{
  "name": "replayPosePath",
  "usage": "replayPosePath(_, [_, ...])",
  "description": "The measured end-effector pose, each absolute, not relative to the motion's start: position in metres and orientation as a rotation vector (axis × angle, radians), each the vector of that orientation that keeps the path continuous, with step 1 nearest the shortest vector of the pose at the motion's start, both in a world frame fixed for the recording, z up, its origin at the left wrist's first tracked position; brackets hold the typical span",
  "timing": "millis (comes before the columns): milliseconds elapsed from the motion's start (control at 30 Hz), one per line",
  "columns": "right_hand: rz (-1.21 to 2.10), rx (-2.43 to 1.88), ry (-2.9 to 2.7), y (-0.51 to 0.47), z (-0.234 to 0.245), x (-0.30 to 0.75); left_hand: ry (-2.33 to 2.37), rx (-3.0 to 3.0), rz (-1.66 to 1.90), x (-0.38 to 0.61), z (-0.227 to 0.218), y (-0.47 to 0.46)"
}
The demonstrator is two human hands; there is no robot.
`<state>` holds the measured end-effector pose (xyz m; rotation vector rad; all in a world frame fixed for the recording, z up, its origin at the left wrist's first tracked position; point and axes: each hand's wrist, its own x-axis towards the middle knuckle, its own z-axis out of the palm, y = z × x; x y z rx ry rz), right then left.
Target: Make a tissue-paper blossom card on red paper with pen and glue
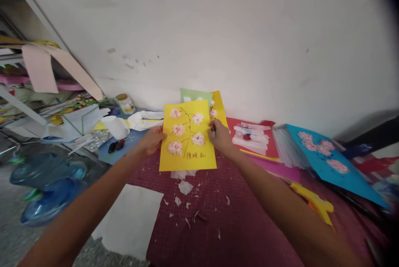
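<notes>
The yellow flower card [187, 138] held tilted above the worktop [243, 225], left hand [152, 140] fingers pinching its left edge, right hand [220, 136] fingers clasping the right edge together with a dark pen [213, 129]; gripping the margins only probably best spares the pasted blossoms.

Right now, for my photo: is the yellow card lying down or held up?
Held up: left hand and right hand grip the yellow card above the red cloth.

Blue flower card [330, 163], white sheet [131, 217], paper scraps [185, 187], 2 water bottles [46, 171], jar [125, 103]
</notes>
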<state>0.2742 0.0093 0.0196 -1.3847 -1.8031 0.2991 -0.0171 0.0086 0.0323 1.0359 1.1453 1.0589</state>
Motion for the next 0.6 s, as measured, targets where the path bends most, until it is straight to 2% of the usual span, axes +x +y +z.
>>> replayPosePath(267, [0.236, -1.447, -1.904, 0.073, 0.009, 0.239, 1.356, 1.120, 1.068, -0.038, 0.019, 0.085])
replayPosePath(600, [0.201, -1.544, -1.963, 0.090, 0.011, 0.223, 1.593, 1.253, 1.111, -0.048, 0.009, 0.128])
